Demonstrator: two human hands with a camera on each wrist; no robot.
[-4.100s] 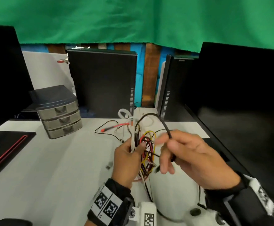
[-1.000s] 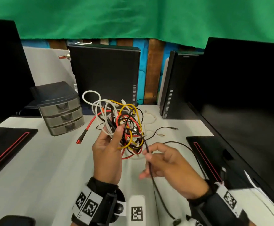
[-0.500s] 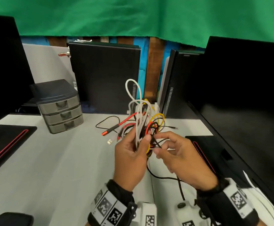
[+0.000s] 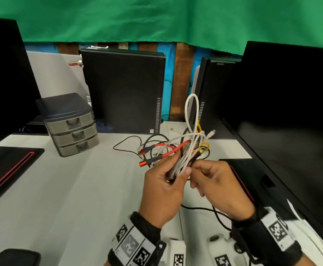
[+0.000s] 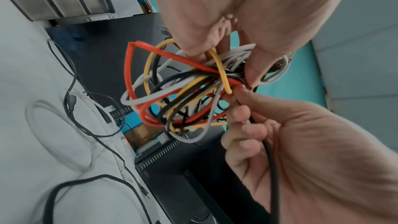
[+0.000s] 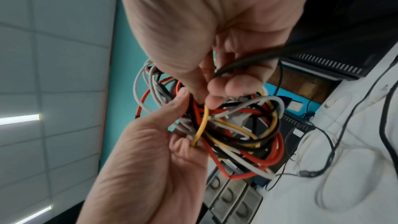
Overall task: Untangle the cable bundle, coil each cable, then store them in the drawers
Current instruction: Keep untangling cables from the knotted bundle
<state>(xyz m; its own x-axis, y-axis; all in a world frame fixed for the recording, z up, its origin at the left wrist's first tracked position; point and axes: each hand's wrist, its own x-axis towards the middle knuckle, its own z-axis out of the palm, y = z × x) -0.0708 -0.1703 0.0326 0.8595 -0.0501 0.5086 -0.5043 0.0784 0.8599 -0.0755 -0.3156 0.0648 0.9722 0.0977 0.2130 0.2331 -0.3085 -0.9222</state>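
A tangled cable bundle [image 4: 190, 148] of white, red, yellow and black cables is held up over the white table [image 4: 80, 189]. My left hand [image 4: 176, 174] grips its lower part, with a white loop standing above. My right hand [image 4: 196, 170] pinches a black cable [image 4: 204, 209] right at the bundle; that cable trails down to the table. The left wrist view shows the bundle [image 5: 183, 94] under my left fingers, and the black cable [image 5: 272, 168] running through my right hand [image 5: 239, 94]. In the right wrist view my right fingers [image 6: 217, 101] dig into the bundle [image 6: 241, 135]. The grey drawer unit [image 4: 72, 127] stands at the back left, all drawers closed.
Loose black and white cables [image 4: 130, 144] lie on the table behind the bundle. Two black computer towers [image 4: 124, 91] stand at the back, a big monitor [image 4: 291, 121] on the right. Black pads with red lines lie at the left [image 4: 8, 169] and right [image 4: 252, 179].
My left hand has swung the bundle rightward and turned it, so a white loop now stands on top. My right hand has come up along the black cable to the bundle.
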